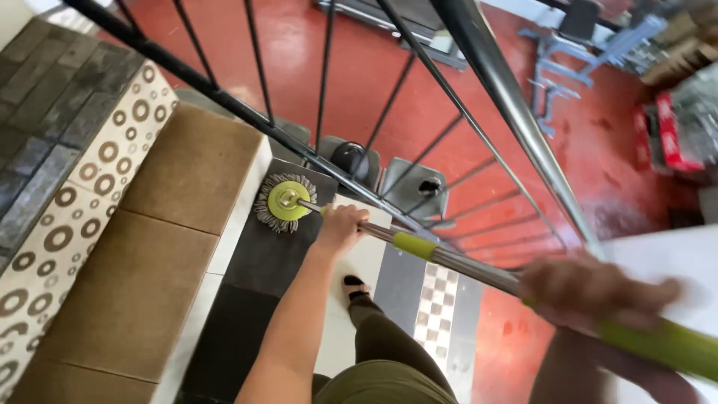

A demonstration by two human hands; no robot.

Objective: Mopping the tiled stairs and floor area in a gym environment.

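Observation:
I look down a stairway. My left hand (340,228) is closed around the lower part of a mop's metal handle (449,259). My right hand (591,292), blurred and close to the camera, grips the green upper end of the same handle. The round mop head (284,200), with a green disc and grey fringe, rests on a dark stair tread (277,247). My foot in a black sandal (354,286) stands on a white tread just below my left hand.
A black metal railing (479,63) with thin bars runs diagonally at the right of the steps. A brown ledge (161,247) and a circle-patterned tile strip (71,217) lie to the left. Below is a red floor (359,67) with exercise equipment (568,52) and boxes (669,131).

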